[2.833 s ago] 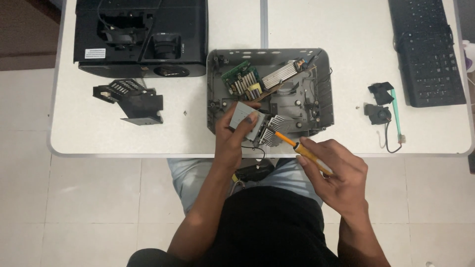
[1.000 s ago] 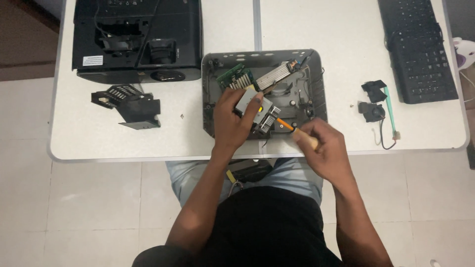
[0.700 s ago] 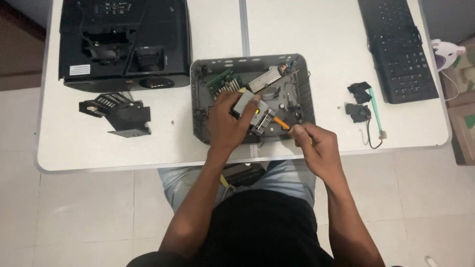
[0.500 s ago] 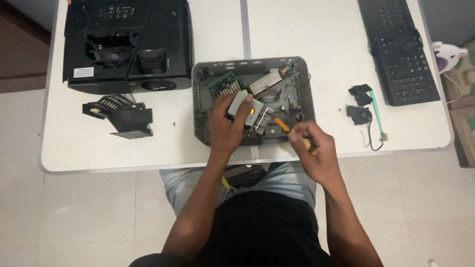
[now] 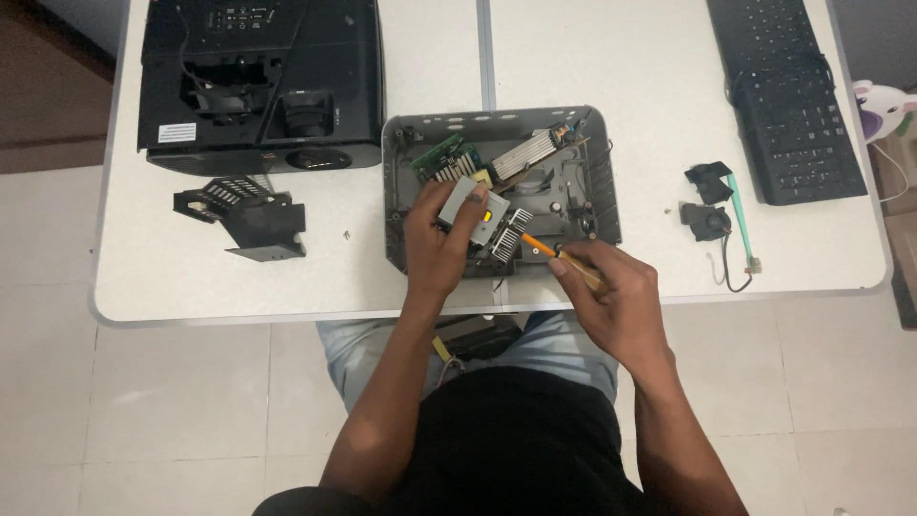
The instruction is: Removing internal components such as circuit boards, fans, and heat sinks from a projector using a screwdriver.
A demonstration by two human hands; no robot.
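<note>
An open grey device casing (image 5: 600, 172) lies on the white table (image 5: 172, 277), with a green circuit board (image 5: 437, 156) and a finned metal heatsink (image 5: 523, 153) inside. My left hand (image 5: 435, 244) grips a grey metal module (image 5: 470, 203) in the casing's lower left part. My right hand (image 5: 611, 296) holds an orange-handled screwdriver (image 5: 546, 250), its tip pointing into the casing beside a small finned block (image 5: 506, 234).
A black projector body (image 5: 258, 81) sits at the back left, a black plastic part (image 5: 244, 215) in front of it. A black keyboard (image 5: 783, 96) lies at the right. Two small black fan parts (image 5: 705, 201) with a wire rest right of the casing.
My right hand has brought the screwdriver from the casing's front edge up into the casing beside the finned block. My left hand stays on the grey module. The view has shifted slightly.
</note>
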